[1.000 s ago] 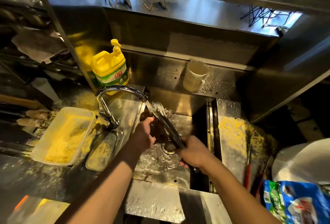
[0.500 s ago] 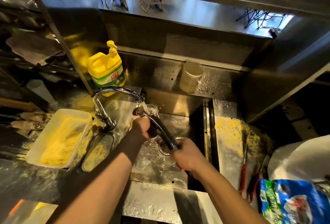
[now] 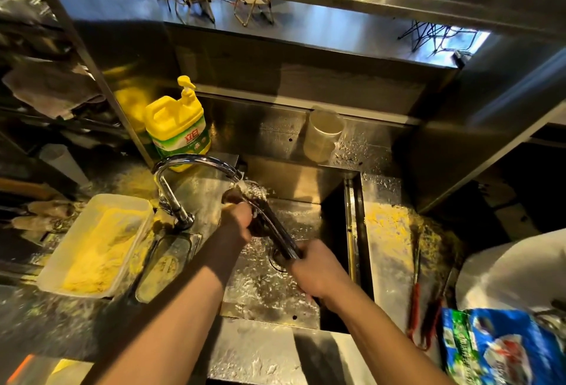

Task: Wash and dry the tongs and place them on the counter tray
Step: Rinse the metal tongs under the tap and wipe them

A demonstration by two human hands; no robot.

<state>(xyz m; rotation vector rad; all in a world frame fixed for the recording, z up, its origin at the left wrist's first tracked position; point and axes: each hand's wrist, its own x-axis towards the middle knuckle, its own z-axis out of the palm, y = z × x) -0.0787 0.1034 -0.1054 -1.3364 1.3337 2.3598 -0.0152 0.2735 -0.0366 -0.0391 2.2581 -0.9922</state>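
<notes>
Metal tongs [image 3: 272, 222] slant over the steel sink [image 3: 340, 188], their tips under water running from the curved tap [image 3: 196, 161]. My right hand [image 3: 318, 268] grips the tongs' handle end near the drain. My left hand [image 3: 237, 220] is curled around a dark scrubbing pad pressed against the tongs just below their tips. The pad is mostly hidden by my fingers and the tongs.
A yellow dish-soap bottle [image 3: 179, 127] stands behind the tap and a plastic cup [image 3: 321, 134] sits on the back ledge. Left are a white tub of yellow crumbs [image 3: 92, 246] and a small metal tray [image 3: 167, 265]. Red-handled tongs [image 3: 419, 298] and a blue bag [image 3: 502, 351] lie right.
Both hands and the tongs have shifted slightly left and toward the tap, so the tong tips sit more directly under the running water. The left hand keeps rubbing near the tips.
</notes>
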